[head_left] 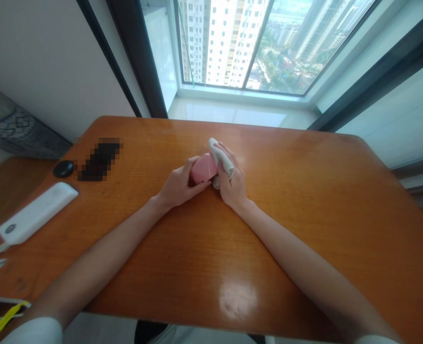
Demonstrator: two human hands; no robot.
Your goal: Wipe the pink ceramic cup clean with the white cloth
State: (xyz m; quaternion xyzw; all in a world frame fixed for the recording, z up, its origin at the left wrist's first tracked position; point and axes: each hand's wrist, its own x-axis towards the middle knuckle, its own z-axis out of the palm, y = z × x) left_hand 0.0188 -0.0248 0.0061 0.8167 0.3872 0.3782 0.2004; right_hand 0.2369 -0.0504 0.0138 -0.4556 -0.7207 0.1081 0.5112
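Two bare hands work over a wooden table (pixel 304 205); the white oblong device (pixel 39 211) at its left side serves as landmark. To the right of that device, and slightly farther from the viewer, is a small pink object (pixel 203 169). Its rounded end points left and its other end points right, into a white cloth (pixel 223 160). Its long axis seems to run left to right, rising slightly to the right, but fingers and cloth hide too much to be sure. The left hand (pixel 178 186) is half curled, gripping the pink object's left end from the far and near sides. The right hand (pixel 235 184) is bent closely around the folded cloth, whose length slants from far left to near right. Just beyond the device sits a black disc (pixel 63 168); well beyond it, to the right, is a window (pixel 247 45).
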